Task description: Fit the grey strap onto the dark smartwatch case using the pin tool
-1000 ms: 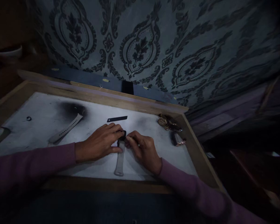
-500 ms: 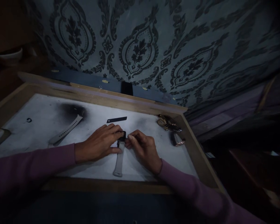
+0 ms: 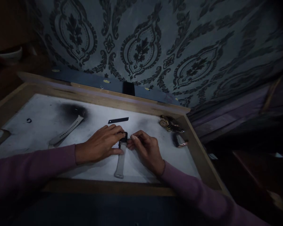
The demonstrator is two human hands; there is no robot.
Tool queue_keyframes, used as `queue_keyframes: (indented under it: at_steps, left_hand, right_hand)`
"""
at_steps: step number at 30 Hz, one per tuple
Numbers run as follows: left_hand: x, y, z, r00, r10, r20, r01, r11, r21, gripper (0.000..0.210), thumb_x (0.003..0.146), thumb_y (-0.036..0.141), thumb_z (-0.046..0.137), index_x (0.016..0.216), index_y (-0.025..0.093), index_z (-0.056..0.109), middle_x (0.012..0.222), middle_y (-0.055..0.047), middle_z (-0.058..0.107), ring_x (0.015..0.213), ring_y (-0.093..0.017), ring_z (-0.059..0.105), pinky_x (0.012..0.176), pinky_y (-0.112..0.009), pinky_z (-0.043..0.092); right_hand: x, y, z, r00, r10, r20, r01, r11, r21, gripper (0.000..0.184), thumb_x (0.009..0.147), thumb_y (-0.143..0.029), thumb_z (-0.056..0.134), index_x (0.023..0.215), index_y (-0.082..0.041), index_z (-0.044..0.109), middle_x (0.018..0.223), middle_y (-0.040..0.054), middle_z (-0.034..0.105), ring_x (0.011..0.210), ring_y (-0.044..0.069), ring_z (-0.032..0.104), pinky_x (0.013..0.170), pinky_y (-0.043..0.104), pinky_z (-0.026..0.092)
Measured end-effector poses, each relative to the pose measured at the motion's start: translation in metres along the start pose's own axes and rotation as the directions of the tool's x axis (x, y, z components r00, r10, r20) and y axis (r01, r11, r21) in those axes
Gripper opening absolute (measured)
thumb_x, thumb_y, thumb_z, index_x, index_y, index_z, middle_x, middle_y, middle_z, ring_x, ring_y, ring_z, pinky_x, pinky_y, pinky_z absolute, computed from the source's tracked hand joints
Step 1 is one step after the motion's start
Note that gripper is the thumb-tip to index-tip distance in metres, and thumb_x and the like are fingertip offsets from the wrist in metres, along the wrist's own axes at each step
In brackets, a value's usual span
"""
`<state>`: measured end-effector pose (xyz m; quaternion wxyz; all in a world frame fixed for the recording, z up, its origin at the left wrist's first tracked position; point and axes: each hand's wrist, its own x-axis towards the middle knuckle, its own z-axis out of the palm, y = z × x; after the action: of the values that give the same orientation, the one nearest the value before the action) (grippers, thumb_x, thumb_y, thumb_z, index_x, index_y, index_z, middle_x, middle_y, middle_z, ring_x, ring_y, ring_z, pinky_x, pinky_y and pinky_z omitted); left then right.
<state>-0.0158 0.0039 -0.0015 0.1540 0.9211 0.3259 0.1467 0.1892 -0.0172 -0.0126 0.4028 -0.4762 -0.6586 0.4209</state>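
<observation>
A dark square smartwatch (image 3: pixel 124 138) lies on the white tray floor with one grey strap (image 3: pixel 120 163) running from it toward me. My left hand (image 3: pixel 102 142) grips the watch from the left, fingers on its case and thumb by the top of the strap. At the watch's right edge is my right hand (image 3: pixel 145 147), thumb and fingers pinched together; whatever they hold is too small to make out. Beyond the hands rests a flat black blade-like strip (image 3: pixel 118 120). A separate grey strap with holes (image 3: pixel 67 131) lies to the left.
A wooden rim (image 3: pixel 103 99) surrounds the tray. Several wristwatches (image 3: pixel 171 124) are heaped in its right corner, with another dark watch (image 3: pixel 178 140) nearby. A small black ring (image 3: pixel 29 120) lies at the left. Behind the rim stands a black rectangular object (image 3: pixel 128 88) near the patterned wall.
My right hand has shifted very slightly to the right at the watch's edge. My left hand stays in place on the watch.
</observation>
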Motion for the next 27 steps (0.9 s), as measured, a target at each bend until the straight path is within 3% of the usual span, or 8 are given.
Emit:
queue_keyframes:
  at_steps: [9, 18, 27]
  left_hand:
    - [-0.0003, -0.0016, 0.0015, 1.0, 0.003, -0.01, -0.003, 1.0, -0.028, 0.041, 0.084, 0.037, 0.074, 0.115, 0.017, 0.056, 0.119, -0.008, 0.058, 0.103, -0.026, 0.056, 0.083, -0.04, 0.048]
    - [0.0, -0.0012, 0.0009, 1.0, -0.019, -0.006, 0.018, 0.997, -0.073, 0.039, 0.084, 0.035, 0.074, 0.116, 0.019, 0.058, 0.118, -0.007, 0.059, 0.103, -0.025, 0.056, 0.085, -0.039, 0.047]
    - [0.0001, -0.0019, 0.0013, 1.0, -0.016, -0.002, 0.016, 0.998, -0.058, 0.043, 0.081, 0.035, 0.077, 0.116, 0.017, 0.058, 0.119, -0.008, 0.059, 0.105, -0.026, 0.055, 0.086, -0.038, 0.046]
  right_hand:
    - [0.0027, 0.0036, 0.0017, 0.997, 0.083, -0.003, -0.082, 0.986, 0.142, 0.033, 0.088, -0.051, 0.062, 0.08, -0.02, 0.058, 0.065, 0.0023, 0.071, 0.057, 0.015, 0.068, 0.056, 0.026, 0.057]
    - [0.0042, -0.0042, 0.0045, 0.999, 0.039, -0.012, -0.038, 0.997, 0.064, 0.028, 0.089, -0.045, 0.062, 0.079, -0.019, 0.064, 0.068, 0.0018, 0.07, 0.063, 0.014, 0.066, 0.063, 0.027, 0.055]
    - [0.0054, -0.0027, -0.003, 0.993, 0.108, -0.04, -0.101, 0.983, 0.15, 0.029, 0.085, -0.047, 0.066, 0.079, -0.018, 0.063, 0.068, 0.0034, 0.071, 0.058, 0.014, 0.063, 0.056, 0.026, 0.052]
